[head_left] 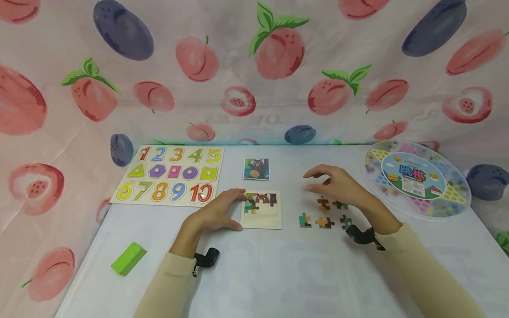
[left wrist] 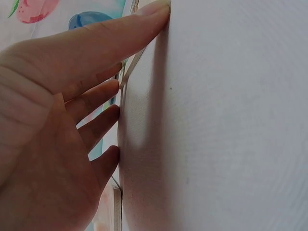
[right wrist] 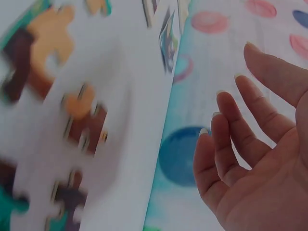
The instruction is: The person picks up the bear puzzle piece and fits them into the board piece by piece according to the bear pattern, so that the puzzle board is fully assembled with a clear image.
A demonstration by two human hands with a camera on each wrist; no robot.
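A wooden puzzle tray lies mid-table, with several bear pieces fitted along its top and upper left. My left hand touches the tray's left side, thumb at the lower corner and fingers at the upper one. To the right, my right hand hovers above the table, fingers loosely bent and nothing between them. Beneath and in front of it lie several loose jigsaw pieces, among them a brown-and-orange piece and a green-edged piece. Behind the tray is a bear picture card.
A number-and-shape board lies at the back left. At the back right is a round Chinese checkers set in clear packaging. A green block rests at the front left. Fruit-patterned cloth hangs behind the table.
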